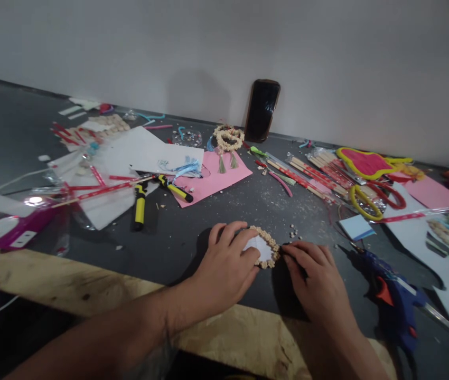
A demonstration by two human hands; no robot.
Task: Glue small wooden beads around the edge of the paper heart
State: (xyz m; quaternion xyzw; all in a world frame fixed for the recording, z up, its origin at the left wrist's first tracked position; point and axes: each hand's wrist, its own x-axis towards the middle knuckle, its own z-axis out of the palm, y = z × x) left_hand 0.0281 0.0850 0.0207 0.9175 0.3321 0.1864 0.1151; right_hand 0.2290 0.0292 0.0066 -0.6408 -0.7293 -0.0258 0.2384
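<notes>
A white oval piece [261, 247] edged with small beige beads lies low over the dark tabletop. My left hand [232, 256] grips it from the left, its fingers curled over the rim and covering that side. At the beaded right edge, my right hand [314, 269] has its thumb and forefinger pinched together. Whatever those fingertips hold, if anything, is too small to make out. Just beyond my right hand, several tiny pale beads [293, 230] are scattered. A blue hot glue gun [401, 301] rests to the right of that hand.
Yellow-and-black pliers [140, 206] lie left of centre near pink paper [216, 182]. A phone [262, 111] leans on the wall behind tasselled beaded rings [228, 138]. Packaged sticks [303, 179] lie at right. A pale wooden strip [248, 335] runs along the table's front.
</notes>
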